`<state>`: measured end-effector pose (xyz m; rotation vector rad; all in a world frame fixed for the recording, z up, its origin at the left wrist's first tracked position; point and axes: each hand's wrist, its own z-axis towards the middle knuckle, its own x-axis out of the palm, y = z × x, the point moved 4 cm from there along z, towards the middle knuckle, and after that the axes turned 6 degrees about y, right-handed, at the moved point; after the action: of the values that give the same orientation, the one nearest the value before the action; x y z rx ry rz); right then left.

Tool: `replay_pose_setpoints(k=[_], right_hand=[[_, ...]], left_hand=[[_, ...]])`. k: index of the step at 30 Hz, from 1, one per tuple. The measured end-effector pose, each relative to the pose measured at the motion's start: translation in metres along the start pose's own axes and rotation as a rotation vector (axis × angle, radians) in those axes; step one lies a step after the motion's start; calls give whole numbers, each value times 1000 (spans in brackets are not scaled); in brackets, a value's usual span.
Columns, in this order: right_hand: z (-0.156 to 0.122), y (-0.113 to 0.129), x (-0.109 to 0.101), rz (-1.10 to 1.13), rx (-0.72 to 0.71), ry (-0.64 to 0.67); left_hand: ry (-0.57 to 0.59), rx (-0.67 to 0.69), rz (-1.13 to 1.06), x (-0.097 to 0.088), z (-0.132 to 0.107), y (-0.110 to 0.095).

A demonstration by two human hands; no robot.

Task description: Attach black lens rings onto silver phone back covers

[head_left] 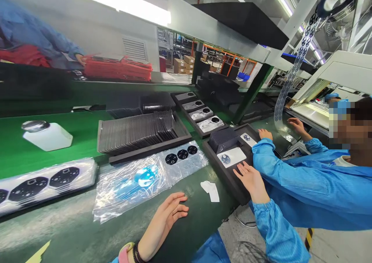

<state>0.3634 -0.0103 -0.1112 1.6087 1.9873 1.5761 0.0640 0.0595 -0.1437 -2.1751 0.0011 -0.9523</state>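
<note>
My left hand (167,218) hovers over the green bench top with its fingers stretched and slightly curled, holding nothing. To its upper left lie clear plastic sheets (116,189) with black perforated discs (182,154). A crumpled white scrap (210,191) is on the bench between my hands. My right hand (252,181) is open, its fingers spread at the near edge of a black foam tray (229,185). Just beyond its fingertips, a white plate (236,157) with a blue-grey disc lies in that tray, beside a stack of dark plates (222,139).
A long tray of dark upright plates (136,133) stands ahead, with a white bottle (48,135) at left. Another tray (203,119) holds several plates with black discs. At right a co-worker in blue (314,174) reaches toward a hanging strip of discs (290,77).
</note>
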Motion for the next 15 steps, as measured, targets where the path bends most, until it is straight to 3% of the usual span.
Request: replay_pose_setpoints(k=[8, 15], right_hand=[[24, -11, 3, 85, 5, 75], [33, -11, 16, 23, -60, 130]], left_hand=[[-45, -1, 28, 8, -5, -7], [-12, 11, 17, 2, -2, -4]])
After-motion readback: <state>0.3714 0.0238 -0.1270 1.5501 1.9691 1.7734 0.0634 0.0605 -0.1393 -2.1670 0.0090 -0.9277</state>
